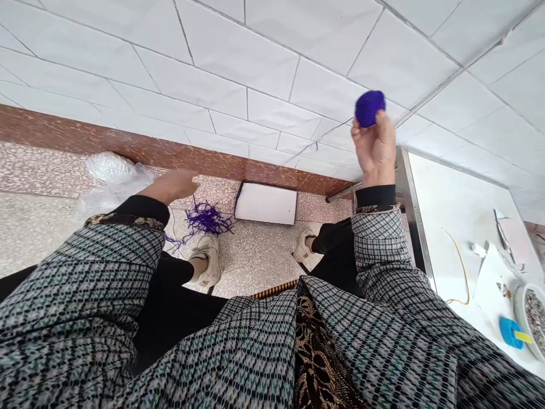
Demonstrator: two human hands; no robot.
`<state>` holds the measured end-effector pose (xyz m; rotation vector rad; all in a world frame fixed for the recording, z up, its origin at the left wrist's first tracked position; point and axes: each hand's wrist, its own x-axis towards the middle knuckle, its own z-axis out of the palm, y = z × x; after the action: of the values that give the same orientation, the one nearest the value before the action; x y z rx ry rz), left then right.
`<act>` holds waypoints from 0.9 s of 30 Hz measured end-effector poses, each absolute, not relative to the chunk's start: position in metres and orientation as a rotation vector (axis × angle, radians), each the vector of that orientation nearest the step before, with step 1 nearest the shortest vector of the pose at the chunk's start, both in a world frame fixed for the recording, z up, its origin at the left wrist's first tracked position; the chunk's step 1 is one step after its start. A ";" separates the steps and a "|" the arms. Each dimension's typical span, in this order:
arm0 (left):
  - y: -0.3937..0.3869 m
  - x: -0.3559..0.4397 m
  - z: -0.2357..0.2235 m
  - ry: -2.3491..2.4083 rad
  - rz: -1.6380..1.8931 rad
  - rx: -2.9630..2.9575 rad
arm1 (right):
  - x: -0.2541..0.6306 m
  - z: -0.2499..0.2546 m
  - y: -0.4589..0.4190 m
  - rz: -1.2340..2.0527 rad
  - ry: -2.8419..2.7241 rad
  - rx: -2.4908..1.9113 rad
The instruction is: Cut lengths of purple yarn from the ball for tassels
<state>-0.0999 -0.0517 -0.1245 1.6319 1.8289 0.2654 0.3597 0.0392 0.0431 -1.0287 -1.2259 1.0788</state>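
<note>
Through the head camera I have the right hand (374,149) raised high, clamped on a ball of purple yarn (369,108). The thumb and fingers curl up around its underside, and the top of the ball shows above them. The ball is nearly round, a little longer from lower left to upper right, so it gives me only a weak long axis. A thin strand of yarn (327,133) leaves its left side and points down and left across the white wall tiles (191,85). I lose it against the tiles, so I cannot tell where it ends.

The left hand (174,184) sits lower and well apart from the right, reaching out empty with its fingers extended and loosely together. It is just above and beside a loose tangle of purple yarn strands (206,218) lying on the terrazzo floor (255,267), near the white shoes (206,261).

Beyond the tangle, a shallow white box (266,203) sits against the brown marble skirting (149,150), and a clear plastic bag (108,170) lies to the left. On the right is a steel-edged white table (447,193) holding a yellow cord (462,267) and a bowl (530,318)
</note>
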 end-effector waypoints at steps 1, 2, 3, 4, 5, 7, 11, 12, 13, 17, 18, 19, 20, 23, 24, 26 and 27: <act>-0.048 -0.089 -0.117 1.849 0.254 1.633 | 0.345 0.040 0.035 1.126 -1.311 -1.069; -0.045 -0.077 -0.109 1.859 0.238 1.641 | 0.332 0.037 0.031 1.163 -1.379 -1.102; -0.043 -0.065 -0.099 1.849 0.249 1.654 | 0.319 0.035 0.027 1.200 -1.430 -1.123; -0.042 -0.052 -0.089 1.822 0.291 1.662 | 0.307 0.032 0.024 1.244 -1.464 -1.128; -0.042 -0.040 -0.077 1.774 0.372 1.660 | 0.297 0.029 0.021 1.291 -1.487 -1.116; -0.043 -0.016 -0.053 1.584 0.697 1.583 | 0.278 0.025 0.015 1.391 -1.518 -1.064; -0.044 0.023 -0.021 1.103 1.203 1.424 | 0.250 0.017 0.004 1.577 -1.532 -0.940; -0.043 0.030 -0.018 1.030 1.244 1.412 | 0.245 0.015 0.002 1.608 -1.535 -0.915; -0.043 0.036 -0.016 0.980 1.258 1.405 | 0.241 0.012 0.001 1.632 -1.540 -0.895; -0.046 0.036 -0.022 0.914 1.170 1.309 | 0.245 0.007 0.019 1.622 -1.472 -0.923; -0.049 0.031 -0.026 0.917 1.125 1.277 | 0.252 0.009 0.028 1.595 -1.393 -0.927; -0.052 0.023 -0.031 0.928 1.075 1.255 | 0.262 0.014 0.037 1.561 -1.286 -0.917; -0.055 0.014 -0.037 0.943 1.017 1.246 | 0.275 0.022 0.045 1.529 -1.148 -0.882; -0.064 -0.025 -0.059 1.028 0.804 1.253 | 0.318 0.055 0.057 1.423 -0.608 -0.632; -0.068 -0.039 -0.068 1.070 0.724 1.272 | 0.331 0.068 0.056 1.432 -0.426 -0.506; -0.076 -0.067 -0.083 1.170 0.572 1.333 | 0.354 0.092 0.048 1.451 -0.054 -0.278; -0.080 -0.080 -0.091 1.223 0.510 1.353 | 0.362 0.101 0.042 1.443 0.120 -0.170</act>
<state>-0.0796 -0.0798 -0.0907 1.3534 1.2231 0.5101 0.3618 0.0419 0.1011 -0.1696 0.1203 1.4428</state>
